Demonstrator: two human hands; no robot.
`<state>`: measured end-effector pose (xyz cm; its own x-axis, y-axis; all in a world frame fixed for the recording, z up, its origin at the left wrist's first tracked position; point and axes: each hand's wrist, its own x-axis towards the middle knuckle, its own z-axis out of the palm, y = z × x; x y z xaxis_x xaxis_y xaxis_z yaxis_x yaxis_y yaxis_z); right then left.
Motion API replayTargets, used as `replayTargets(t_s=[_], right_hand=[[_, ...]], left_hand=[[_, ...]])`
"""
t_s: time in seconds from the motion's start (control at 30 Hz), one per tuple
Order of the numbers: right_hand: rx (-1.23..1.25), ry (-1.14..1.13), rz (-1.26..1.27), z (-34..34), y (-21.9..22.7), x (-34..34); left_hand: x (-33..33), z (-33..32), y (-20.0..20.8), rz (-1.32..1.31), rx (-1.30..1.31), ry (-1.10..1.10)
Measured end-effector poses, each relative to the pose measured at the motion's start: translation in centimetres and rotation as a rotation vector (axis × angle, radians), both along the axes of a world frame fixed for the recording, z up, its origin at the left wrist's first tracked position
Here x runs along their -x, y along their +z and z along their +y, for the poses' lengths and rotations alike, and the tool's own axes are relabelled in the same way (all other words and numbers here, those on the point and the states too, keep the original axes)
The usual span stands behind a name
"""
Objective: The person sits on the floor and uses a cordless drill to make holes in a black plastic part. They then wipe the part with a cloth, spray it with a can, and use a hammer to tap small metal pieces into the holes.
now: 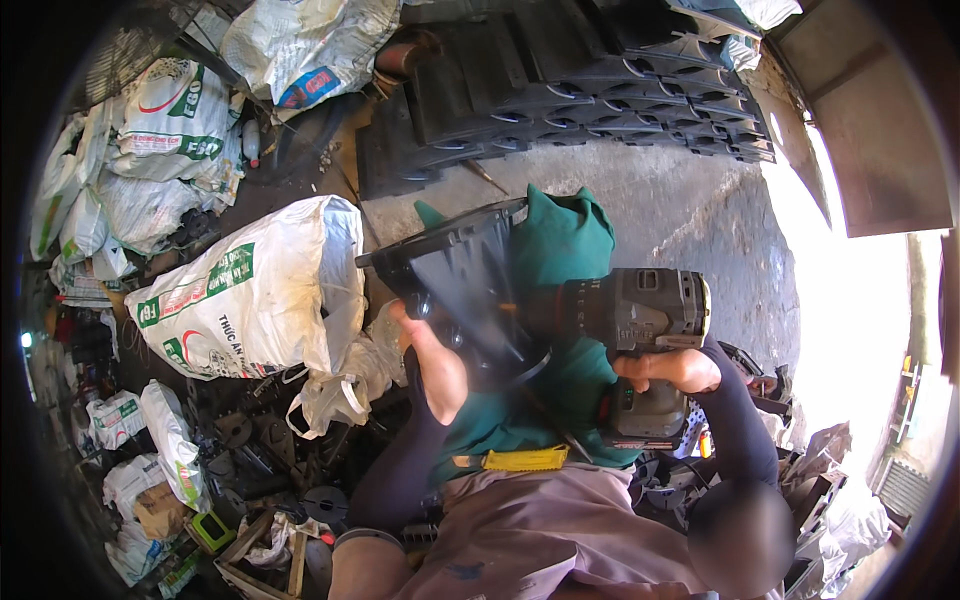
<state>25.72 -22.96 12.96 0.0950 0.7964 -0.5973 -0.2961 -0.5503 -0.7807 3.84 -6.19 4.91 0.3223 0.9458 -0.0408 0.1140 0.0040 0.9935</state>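
Observation:
My right hand (668, 370) is wrapped round the grip of a black cordless drill (655, 308), its battery showing below the fingers. The drill lies level, its nose pointing left at a glossy black plastic part (462, 275). My left hand (432, 352) grips this part from its left side, with some fingers hidden behind it. The part is hollow-looking, with a wide rim, and is held tilted above my green-clad legs (572, 235). Whether the drill's tip touches the part cannot be made out. A yellow-handled tool (525, 458) lies across my lap.
Stacked black plastic parts (560, 90) line the far side of the concrete floor (690, 210). Left of my hand lies a big white woven sack (250, 290), with more sacks (170, 130) behind. Several dark parts (265, 445) and a wooden crate (262, 555) sit at lower left.

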Motion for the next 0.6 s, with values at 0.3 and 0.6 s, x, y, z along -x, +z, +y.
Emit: replayTargets(t_s=[0.3, 0.6], right_hand=[[-0.120, -0.059, 0.104, -1.7, -0.2, 0.0], [-0.025, -0.296, -0.085, -5.8, 0.8, -0.4]], left_hand=[[-2.5, 10.1, 3.5, -0.396, 0.983, -0.304], [-2.2, 8.9, 7.7, -0.354, 0.936, -0.538]])
